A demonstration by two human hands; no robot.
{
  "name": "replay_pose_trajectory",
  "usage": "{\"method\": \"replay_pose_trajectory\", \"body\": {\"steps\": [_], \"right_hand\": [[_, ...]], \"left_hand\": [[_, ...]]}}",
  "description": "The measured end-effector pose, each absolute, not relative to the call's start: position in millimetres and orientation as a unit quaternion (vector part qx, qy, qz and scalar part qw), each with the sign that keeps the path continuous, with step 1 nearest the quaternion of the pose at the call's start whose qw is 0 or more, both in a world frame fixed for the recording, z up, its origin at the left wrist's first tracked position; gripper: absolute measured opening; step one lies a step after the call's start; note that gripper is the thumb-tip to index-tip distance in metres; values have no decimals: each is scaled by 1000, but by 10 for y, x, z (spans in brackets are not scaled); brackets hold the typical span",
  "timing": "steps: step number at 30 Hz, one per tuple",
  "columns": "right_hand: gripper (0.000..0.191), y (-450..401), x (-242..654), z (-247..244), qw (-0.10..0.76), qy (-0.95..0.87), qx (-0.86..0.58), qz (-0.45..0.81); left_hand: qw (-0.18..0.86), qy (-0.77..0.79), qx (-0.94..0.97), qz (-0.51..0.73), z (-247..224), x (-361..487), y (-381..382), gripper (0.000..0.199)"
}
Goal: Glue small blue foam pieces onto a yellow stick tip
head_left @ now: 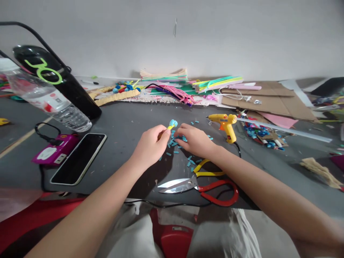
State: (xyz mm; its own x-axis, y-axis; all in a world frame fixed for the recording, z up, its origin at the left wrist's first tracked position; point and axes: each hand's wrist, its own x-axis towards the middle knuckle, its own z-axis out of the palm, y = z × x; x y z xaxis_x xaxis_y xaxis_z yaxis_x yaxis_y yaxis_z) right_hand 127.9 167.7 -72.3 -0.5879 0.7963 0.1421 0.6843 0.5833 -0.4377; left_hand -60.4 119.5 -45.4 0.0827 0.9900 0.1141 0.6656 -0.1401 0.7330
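Between thumb and fingers, my left hand [153,143] grips a small flower-like craft piece [173,124] with a light-blue tuft on top and yellow below. Its lower end is hidden in the hand. Close by on the right, my right hand [195,139] reaches down into a scatter of short cut blue strips [176,152], fingers curled and their tips close together. Whether a strip is pinched there cannot be made out. Nearer the table's front edge lie scissors [192,182] with one yellow and one red handle, blades pointing left.
A yellow glue gun [227,125] with a clear stick stands right of the hands. On the left are a phone [79,157], a purple power block [55,150], a tilted-looking plastic bottle [51,100] and a black flask [72,86]. Pipe cleaners [174,92] and cardboard [271,96] line the wall.
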Motion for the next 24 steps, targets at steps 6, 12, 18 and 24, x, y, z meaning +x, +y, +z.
{"method": "replay_pose_trajectory", "body": {"steps": [6, 12, 18, 24], "right_hand": [[11, 1714, 1289, -778, 184, -871, -419, 176], [10, 1752, 1375, -764, 247, -847, -409, 235], [37, 1732, 1530, -713, 254, -856, -375, 251], [26, 1679, 1712, -743, 309, -797, -400, 329]], "left_hand": [[261, 602, 691, 304, -472, -591, 1187, 31], [262, 601, 691, 304, -482, -572, 1184, 33], [270, 601, 689, 303, -486, -552, 1198, 33], [295, 603, 671, 315, -492, -509, 1200, 35]]}}
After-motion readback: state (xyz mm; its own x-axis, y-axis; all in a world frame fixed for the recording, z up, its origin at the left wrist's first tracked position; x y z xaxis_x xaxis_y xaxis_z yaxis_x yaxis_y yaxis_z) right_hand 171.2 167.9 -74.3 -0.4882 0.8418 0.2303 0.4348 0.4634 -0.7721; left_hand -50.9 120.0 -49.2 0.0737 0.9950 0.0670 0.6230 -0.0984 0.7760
